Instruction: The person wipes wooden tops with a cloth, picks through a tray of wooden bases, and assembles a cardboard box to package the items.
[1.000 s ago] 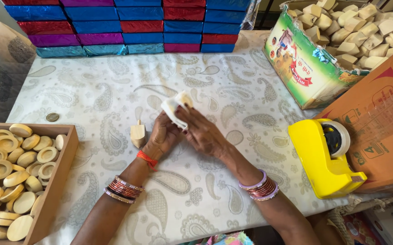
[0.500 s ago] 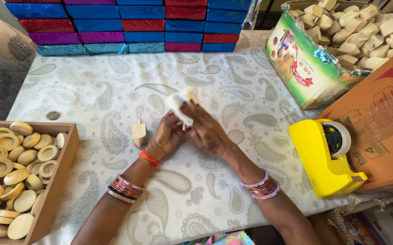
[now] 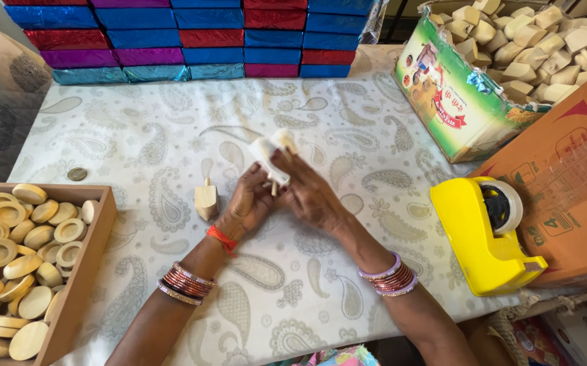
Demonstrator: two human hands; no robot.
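While both hands meet over tabletop (image 3: 347, 271), head view: left hand (image 3: 249, 203) and right hand (image 3: 310, 196) each closed on white-wrapped wooden piece (image 3: 271, 157), long axis slanting up-away from grip. Loose wooden top (image 3: 206, 199) just left of left grip, nearer that hand.

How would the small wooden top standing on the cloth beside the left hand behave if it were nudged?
The wooden top appears to stand on a narrow tapered end, so it would probably tip at a light push. Its rounded taper suggests it might then roll in a short arc on the patterned tablecloth. Being small, solid-looking wood, it is likely stiff and light.
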